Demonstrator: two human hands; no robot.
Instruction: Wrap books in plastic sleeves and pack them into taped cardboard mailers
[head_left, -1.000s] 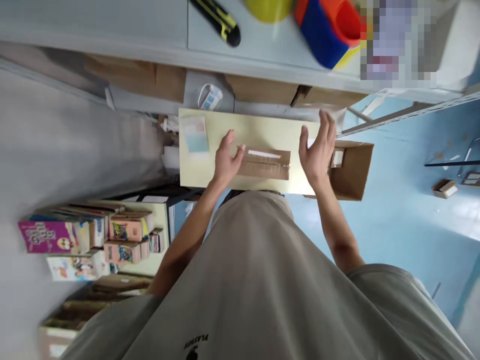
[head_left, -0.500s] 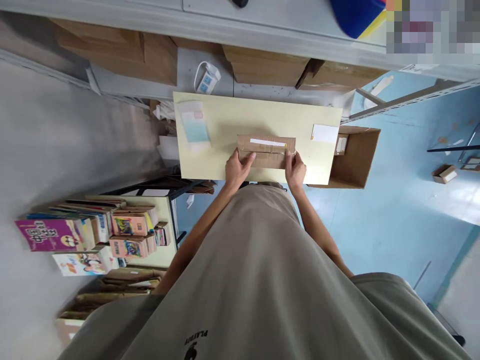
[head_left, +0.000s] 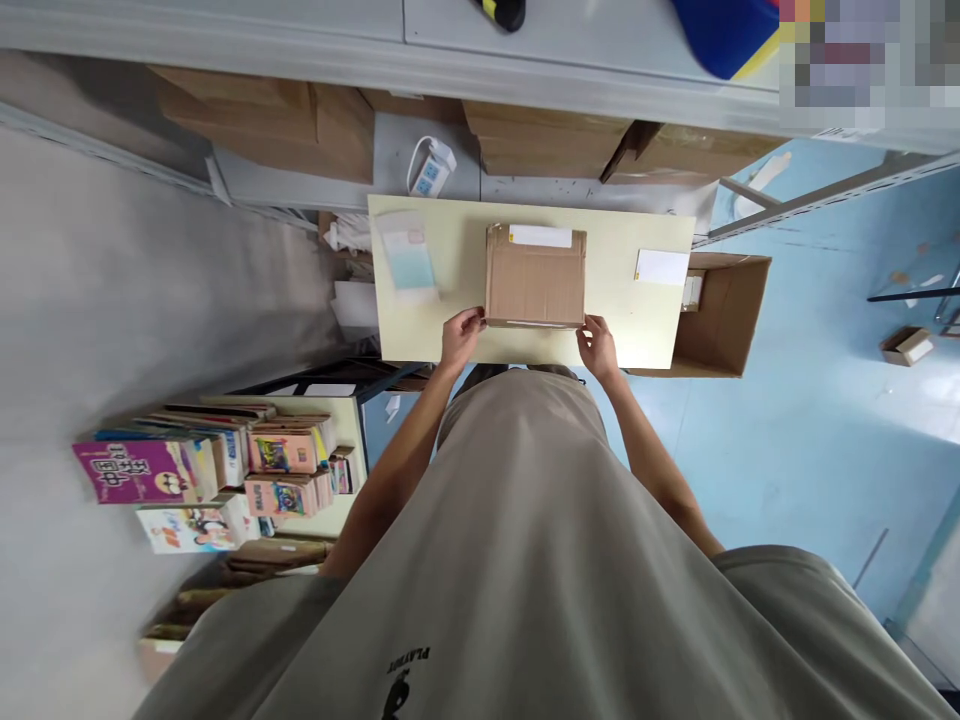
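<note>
I hold a brown cardboard box (head_left: pixel 535 278) at its two near corners, its broad face up, above the middle of a pale yellow counter (head_left: pixel 626 325); its underside is hidden, so I cannot tell whether it rests there. My left hand (head_left: pixel 461 337), fingers curled and drawn nearly together, pinches the box's near left corner, while my right hand (head_left: pixel 598 346), likewise almost closed, has the near right one. A white label (head_left: pixel 540 236) lies along the box's far edge. To the left of the box is a pale blue-and-white packet (head_left: pixel 409 262); to its right, a white slip (head_left: pixel 662 266), and farther right an open carton (head_left: pixel 724 325) with a pale item (head_left: pixel 692 293) inside, beside the counter's end. Just beyond the box, past the counter's far edge, larger cartons (head_left: pixel 551 142) stand on a grey shelf (head_left: pixel 517 187), and a white power strip (head_left: pixel 433 172) lies beyond and to the left. Well to the left of the box and nearer to me are stacked books (head_left: pixel 142 470), one with a purple cover; to the right, past the open carton, stretches blue floor (head_left: pixel 817 390).
</note>
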